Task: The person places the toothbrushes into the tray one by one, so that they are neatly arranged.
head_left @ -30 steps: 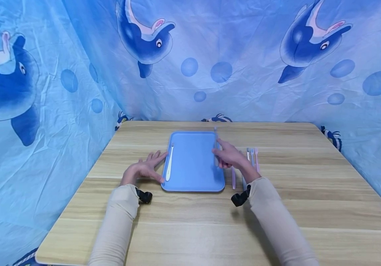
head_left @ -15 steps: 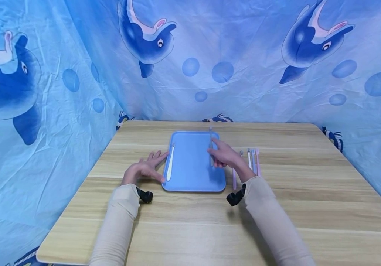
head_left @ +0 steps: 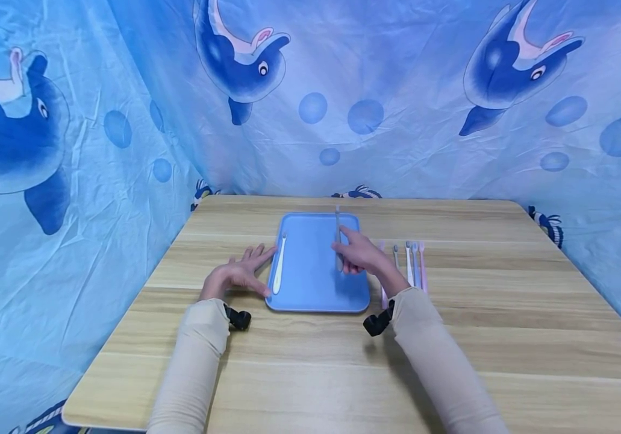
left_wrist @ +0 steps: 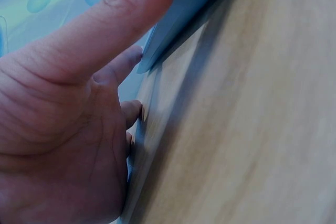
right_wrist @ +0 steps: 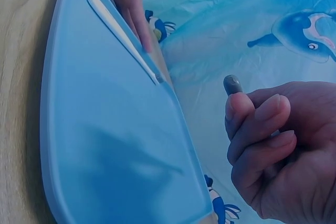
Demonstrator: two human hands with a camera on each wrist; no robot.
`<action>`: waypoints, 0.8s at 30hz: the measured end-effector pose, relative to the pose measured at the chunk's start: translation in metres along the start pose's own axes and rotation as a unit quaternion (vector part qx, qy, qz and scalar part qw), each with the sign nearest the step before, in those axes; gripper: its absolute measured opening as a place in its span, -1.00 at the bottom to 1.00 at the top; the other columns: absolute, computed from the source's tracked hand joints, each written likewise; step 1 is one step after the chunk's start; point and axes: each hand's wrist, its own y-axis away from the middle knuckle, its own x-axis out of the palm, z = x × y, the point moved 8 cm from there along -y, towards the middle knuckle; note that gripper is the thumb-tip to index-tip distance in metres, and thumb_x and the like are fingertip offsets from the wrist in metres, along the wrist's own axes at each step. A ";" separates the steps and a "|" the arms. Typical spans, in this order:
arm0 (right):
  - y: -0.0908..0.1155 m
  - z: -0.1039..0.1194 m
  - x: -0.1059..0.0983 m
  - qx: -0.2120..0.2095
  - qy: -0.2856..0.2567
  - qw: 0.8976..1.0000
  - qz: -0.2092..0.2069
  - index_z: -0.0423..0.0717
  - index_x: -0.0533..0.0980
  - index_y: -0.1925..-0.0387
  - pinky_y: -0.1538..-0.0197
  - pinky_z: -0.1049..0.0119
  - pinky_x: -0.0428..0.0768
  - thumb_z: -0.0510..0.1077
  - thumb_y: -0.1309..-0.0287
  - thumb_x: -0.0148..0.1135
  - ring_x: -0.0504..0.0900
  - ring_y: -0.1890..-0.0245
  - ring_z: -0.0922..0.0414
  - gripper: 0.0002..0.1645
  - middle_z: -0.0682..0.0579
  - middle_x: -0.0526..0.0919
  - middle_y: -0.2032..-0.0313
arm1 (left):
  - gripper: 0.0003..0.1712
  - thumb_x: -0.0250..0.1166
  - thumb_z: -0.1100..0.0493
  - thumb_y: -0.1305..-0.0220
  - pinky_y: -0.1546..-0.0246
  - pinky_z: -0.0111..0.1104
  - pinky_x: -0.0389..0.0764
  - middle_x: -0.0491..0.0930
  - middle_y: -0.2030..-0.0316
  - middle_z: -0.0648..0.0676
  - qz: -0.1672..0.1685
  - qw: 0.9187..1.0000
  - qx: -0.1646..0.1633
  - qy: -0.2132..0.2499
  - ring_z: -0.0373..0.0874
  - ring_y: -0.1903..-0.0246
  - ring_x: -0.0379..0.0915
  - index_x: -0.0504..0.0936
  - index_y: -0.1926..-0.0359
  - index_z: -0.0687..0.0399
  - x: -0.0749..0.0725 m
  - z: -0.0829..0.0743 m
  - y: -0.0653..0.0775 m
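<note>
My right hand (head_left: 361,252) pinches a grey toothbrush (head_left: 338,226) above the right half of a blue tray (head_left: 310,292). Its head points to the far edge of the table, and in the right wrist view only the grey handle end (right_wrist: 232,84) shows past the curled fingers. A white toothbrush (head_left: 280,265) lies lengthwise along the tray's left side. My left hand (head_left: 241,272) is spread at the tray's left edge, thumb and index finger touching the rim. In the left wrist view the thumb (left_wrist: 121,19) lies against the tray's side (left_wrist: 178,17).
Right of the tray, several toothbrushes lie side by side on the wooden table (head_left: 310,374): a pink one (head_left: 423,265), a blue one (head_left: 415,265), a white one (head_left: 409,262), a grey one (head_left: 396,253) and others partly behind my right forearm. A blue dolphin-print curtain (head_left: 397,163) stands behind.
My right hand has moved left with the grey toothbrush, from the tray's right edge to over its right half. The left hand stays at the tray's left rim.
</note>
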 end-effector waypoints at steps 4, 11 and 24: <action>-0.001 0.002 0.003 -0.002 0.000 1.000 0.007 0.03 -0.26 -0.62 0.71 0.41 0.34 -0.05 -0.52 -0.05 0.43 0.84 0.24 -0.13 0.08 0.52 0.77 | 0.58 0.57 -0.39 0.22 -0.38 0.40 -0.67 -0.58 -0.59 0.25 0.000 1.000 0.002 0.005 0.34 -0.54 -0.80 -0.32 -0.61 -0.24 0.000 -0.001 0.000; -0.006 0.005 0.010 -0.008 0.000 1.000 0.011 0.00 -0.26 -0.61 0.72 0.39 0.33 -0.06 -0.52 -0.05 0.43 0.84 0.21 -0.12 0.06 0.53 0.77 | 0.60 0.57 -0.40 0.24 -0.38 0.39 -0.69 -0.58 -0.59 0.25 0.001 1.000 0.003 0.012 0.33 -0.54 -0.81 -0.32 -0.61 -0.24 -0.001 -0.002 0.002; -0.012 0.006 0.022 -0.005 -0.003 1.000 0.005 -0.02 -0.24 -0.61 0.72 0.41 0.32 -0.04 -0.51 -0.02 0.43 0.83 0.21 -0.12 0.06 0.54 0.74 | 0.54 0.58 -0.30 0.15 -0.40 0.43 -0.58 -0.55 -0.60 0.25 0.005 1.000 -0.003 -0.002 0.34 -0.55 -0.76 -0.32 -0.62 -0.23 -0.002 0.002 -0.002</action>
